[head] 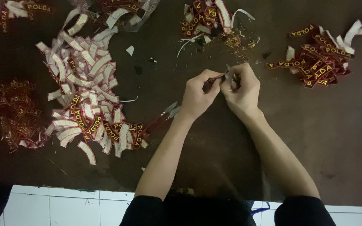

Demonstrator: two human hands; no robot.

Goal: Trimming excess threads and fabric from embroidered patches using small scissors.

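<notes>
Both hands meet mid-table (pixel 214 175): left hand (pixel 197 96) pinches a dark red patch (pixel 211 83), right hand (pixel 241 86) closed on a small snipper (pixel 228 75) at its edge. Big patch pile (pixel 86 88) lies to the left, scissors (pixel 164 117) by left wrist.

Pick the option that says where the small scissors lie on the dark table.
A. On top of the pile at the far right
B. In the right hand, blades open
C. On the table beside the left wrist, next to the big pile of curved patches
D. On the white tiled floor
C: the scissors lie flat on the table just beside the left hand wrist, at the edge of the large patch pile, in neither hand.
</notes>
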